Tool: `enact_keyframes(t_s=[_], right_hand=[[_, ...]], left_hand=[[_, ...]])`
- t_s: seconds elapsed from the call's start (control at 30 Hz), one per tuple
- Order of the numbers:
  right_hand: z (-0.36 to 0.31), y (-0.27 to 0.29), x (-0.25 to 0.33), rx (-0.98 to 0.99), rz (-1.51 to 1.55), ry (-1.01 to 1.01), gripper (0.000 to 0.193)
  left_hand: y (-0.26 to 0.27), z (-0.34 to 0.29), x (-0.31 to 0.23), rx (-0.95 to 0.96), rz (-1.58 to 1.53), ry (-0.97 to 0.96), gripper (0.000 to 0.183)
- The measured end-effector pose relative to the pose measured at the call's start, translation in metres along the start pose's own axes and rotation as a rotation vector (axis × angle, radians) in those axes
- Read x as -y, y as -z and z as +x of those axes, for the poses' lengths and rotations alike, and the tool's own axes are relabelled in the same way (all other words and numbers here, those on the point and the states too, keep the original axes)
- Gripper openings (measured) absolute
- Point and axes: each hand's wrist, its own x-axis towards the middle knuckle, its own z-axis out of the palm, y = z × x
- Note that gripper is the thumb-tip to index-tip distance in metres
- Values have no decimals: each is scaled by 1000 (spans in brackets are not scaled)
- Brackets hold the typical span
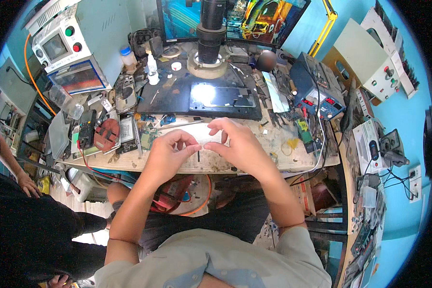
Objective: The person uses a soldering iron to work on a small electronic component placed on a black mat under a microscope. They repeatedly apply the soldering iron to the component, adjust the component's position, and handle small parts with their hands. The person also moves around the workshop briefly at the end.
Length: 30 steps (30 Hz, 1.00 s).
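Observation:
My left hand [174, 148] and my right hand [238, 145] meet over the front edge of the wooden bench. Thumb and fingers are pinched together on each, with the fingertips nearly touching. Whatever they hold is too small to make out. Just behind the fingers a white sheet [195, 128] lies on the bench, partly covered by both hands. Farther back, a flat dark device [225, 99] with a phone-like outline lies on a black mat [165, 98] under a bright spot of light. Above that mat stands a black microscope tube [210, 36] with a pale ring at its foot.
Screens [264, 21] stand at the back. A blue-fronted power supply [319, 91] with cables is to the right. At the left are a multimeter [86, 128], a red disc [106, 134] and a boxy machine [65, 48]. Another person's hand [29, 185] shows at far left.

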Motion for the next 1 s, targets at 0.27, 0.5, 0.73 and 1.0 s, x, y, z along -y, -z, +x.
enact_keyframes(t_s=[0.27,0.5,0.73,1.0], right_hand=[[-27,-29,-5,-104,440,-230,22],[-25,-28,4,-120,218,-216,22],[-27,-38,2,-141,215,-180,24],[-29,-35,0,-34,244,-167,21]], left_hand=[[-21,-12,-6,-84,-418,66,11],[-18,-16,-5,-17,-242,9,13],[-12,-24,-5,86,-109,-71,17],[-3,-14,-8,102,-83,-173,18]])
